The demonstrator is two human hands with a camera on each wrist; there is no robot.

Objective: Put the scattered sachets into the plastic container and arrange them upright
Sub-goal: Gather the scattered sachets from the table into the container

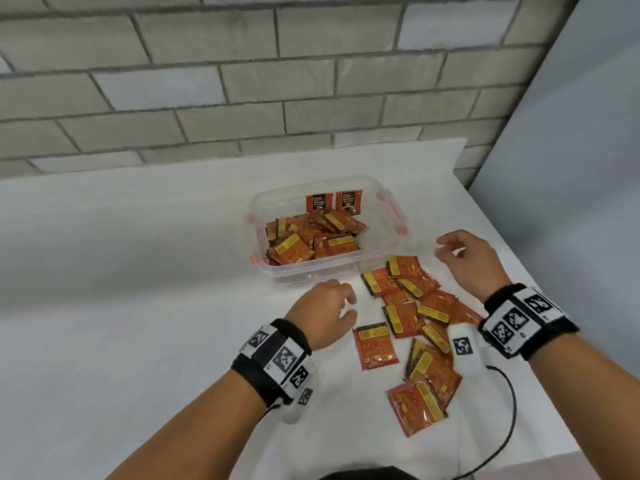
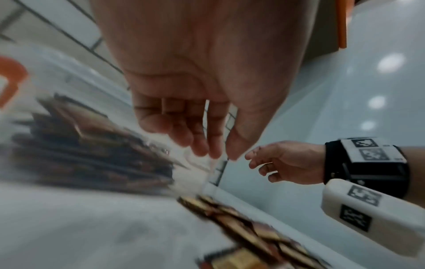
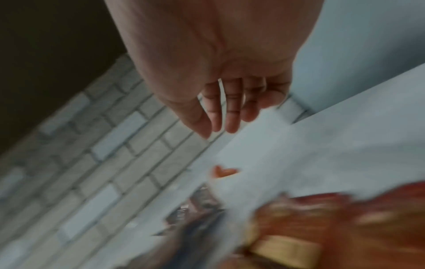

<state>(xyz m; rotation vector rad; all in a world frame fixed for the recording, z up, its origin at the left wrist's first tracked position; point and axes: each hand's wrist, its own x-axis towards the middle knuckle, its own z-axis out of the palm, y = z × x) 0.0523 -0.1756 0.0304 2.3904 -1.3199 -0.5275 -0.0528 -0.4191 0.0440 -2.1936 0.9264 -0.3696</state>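
1. Starting on the left: the white tabletop [image 1: 121, 289] is sitting mostly bare over there, so I'd say that's the free room for sliding things or swinging an arm. Behind it a grey brick wall [image 1: 207, 81] is closing off the back.

2. The left hand [image 1: 323, 315] is hovering just in front of the container, fingers loosely curled, holding nothing.

3. The clear plastic container with orange clips [image 1: 394, 216] is sitting open mid-table. A heap of sachets is lying flat and jumbled inside, and two sachets at the far wall [image 1: 334, 202] are standing upright. The walls look thin, so it'll probably skid if bumped.

4. The scattered orange foil sachets with yellow labels [image 1: 412, 327] are lying overlapped on the table, just beside the container's front right corner and trailing toward the person. My guess: light, thin, floppy and slick, so pinching one by a sealed edge beats pressing on the flat face, and the ones riding on top are offering a raised edge to get under.

5. The right hand [image 1: 467, 261] is hanging above the far end of the pile, fingers relaxed and empty.

6. Far right, the table edge is running close past the pile, and a black cable [image 1: 509, 403] is looping there, so a careless sweep could send sachets off.
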